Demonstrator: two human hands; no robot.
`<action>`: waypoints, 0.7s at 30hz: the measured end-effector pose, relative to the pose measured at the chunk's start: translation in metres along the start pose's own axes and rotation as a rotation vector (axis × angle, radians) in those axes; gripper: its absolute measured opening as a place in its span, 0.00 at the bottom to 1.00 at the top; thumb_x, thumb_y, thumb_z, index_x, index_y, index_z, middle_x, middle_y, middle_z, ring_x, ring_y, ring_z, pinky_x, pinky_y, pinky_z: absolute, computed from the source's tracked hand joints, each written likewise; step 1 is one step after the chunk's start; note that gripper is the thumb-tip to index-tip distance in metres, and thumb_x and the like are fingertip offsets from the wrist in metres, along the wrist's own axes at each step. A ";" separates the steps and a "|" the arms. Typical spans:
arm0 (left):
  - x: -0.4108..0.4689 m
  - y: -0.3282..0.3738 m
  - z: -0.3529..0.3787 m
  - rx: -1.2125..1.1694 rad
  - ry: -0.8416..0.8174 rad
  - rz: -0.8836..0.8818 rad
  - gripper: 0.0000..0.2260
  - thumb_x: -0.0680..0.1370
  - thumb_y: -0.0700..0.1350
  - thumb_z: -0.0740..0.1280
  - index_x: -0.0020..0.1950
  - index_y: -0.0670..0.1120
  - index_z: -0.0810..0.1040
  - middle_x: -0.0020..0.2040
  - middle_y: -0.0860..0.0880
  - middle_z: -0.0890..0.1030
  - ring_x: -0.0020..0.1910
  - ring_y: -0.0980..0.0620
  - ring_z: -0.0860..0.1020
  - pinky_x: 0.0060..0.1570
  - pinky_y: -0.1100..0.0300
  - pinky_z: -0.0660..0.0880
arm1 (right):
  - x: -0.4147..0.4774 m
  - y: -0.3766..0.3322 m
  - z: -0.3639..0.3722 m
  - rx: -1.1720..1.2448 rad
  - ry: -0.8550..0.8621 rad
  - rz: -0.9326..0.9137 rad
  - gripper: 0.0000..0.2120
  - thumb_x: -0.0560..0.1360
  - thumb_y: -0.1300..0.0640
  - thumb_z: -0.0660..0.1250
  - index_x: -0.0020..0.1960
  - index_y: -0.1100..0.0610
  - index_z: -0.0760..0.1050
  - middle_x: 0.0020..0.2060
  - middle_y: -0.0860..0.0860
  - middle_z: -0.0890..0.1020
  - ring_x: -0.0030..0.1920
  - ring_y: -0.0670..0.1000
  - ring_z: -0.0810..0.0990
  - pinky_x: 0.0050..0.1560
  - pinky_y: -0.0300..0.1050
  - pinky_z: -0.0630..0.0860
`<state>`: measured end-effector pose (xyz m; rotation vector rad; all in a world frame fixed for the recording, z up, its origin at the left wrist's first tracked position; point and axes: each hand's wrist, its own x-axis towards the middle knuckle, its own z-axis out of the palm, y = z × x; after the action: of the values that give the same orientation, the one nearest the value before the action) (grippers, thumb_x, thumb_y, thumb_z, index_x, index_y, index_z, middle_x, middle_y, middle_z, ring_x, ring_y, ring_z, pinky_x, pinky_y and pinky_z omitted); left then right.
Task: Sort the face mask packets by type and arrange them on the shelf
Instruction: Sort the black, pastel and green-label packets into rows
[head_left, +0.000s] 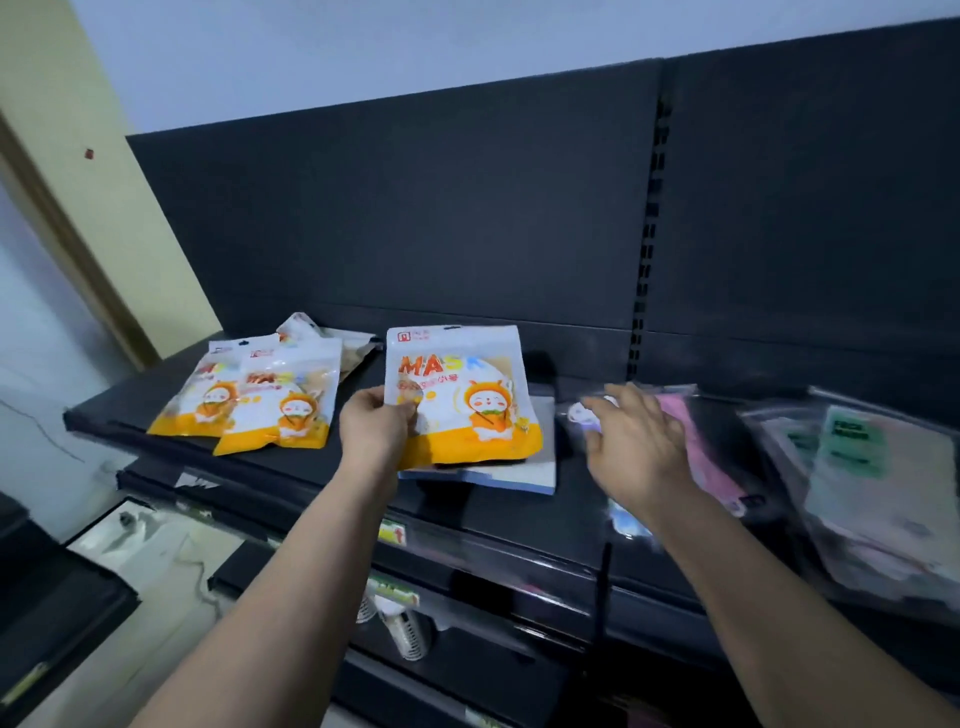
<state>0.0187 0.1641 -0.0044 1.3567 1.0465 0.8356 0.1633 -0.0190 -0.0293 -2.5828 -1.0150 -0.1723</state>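
Observation:
My left hand grips the left edge of a yellow-and-white cartoon mask packet, tilted up above a flat white-and-blue packet on the black shelf. Two matching yellow packets lie overlapping at the shelf's left, with another packet partly hidden behind them. My right hand hovers with fingers spread over a clear packet of pink masks. Further right lies a clear packet with a green label.
The dark back panel rises behind the shelf, with a slotted upright at centre right. Lower shelves with price tags and hanging white items sit below. A beige wall and door frame stand at the left.

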 end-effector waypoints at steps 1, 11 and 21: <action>0.011 -0.003 -0.012 -0.003 0.000 -0.011 0.06 0.78 0.38 0.66 0.54 0.43 0.76 0.51 0.42 0.82 0.47 0.44 0.81 0.44 0.52 0.78 | 0.005 -0.015 0.005 0.009 0.006 -0.007 0.21 0.78 0.55 0.59 0.70 0.48 0.67 0.72 0.49 0.65 0.74 0.52 0.57 0.70 0.52 0.58; 0.132 0.012 -0.138 0.656 0.143 0.259 0.29 0.78 0.54 0.65 0.76 0.49 0.59 0.74 0.43 0.67 0.68 0.40 0.69 0.66 0.47 0.67 | 0.038 -0.137 0.055 0.058 -0.022 -0.127 0.19 0.78 0.53 0.60 0.69 0.49 0.70 0.70 0.49 0.68 0.72 0.51 0.61 0.69 0.51 0.61; 0.117 -0.009 -0.066 1.125 -0.259 0.541 0.14 0.77 0.46 0.62 0.61 0.52 0.78 0.65 0.46 0.77 0.65 0.44 0.73 0.65 0.46 0.69 | 0.032 -0.127 0.062 -0.027 -0.014 -0.140 0.18 0.77 0.58 0.61 0.67 0.52 0.72 0.70 0.49 0.69 0.74 0.51 0.61 0.67 0.49 0.63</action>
<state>-0.0034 0.2963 -0.0209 2.7004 0.9647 0.3737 0.0993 0.1102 -0.0426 -2.5408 -1.2072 -0.2052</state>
